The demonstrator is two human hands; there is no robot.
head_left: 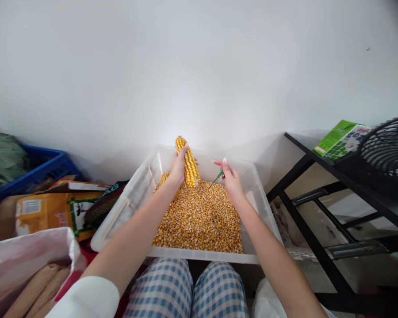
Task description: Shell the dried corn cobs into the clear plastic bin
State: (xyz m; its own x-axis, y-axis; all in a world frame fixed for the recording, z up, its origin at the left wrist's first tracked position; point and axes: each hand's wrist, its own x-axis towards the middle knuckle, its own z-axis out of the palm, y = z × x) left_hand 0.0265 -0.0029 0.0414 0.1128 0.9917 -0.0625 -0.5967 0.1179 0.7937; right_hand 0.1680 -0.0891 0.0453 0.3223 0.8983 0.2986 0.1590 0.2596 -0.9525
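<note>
My left hand (179,165) is closed around an ear of corn (189,165), its yellow kernels in rows and its top tilted to the left. To the right, my right hand (230,176) grips a small screwdriver-like tool with a green handle (220,174); its thin metal shaft points down and left, apart from the ear. Both hands are over a translucent plastic bin (262,212). Loose corn kernels (199,221) cover much of its bottom. Behind my left wrist, part of another ear (164,177) shows on the kernels.
On the right, a black metal stand (305,207) holds a green-and-white carton (340,139) and a black fan (389,148). At left are a blue crate (58,161), orange packaging (41,212) and a white sack (36,247). A white wall (199,75) rises behind the bin.
</note>
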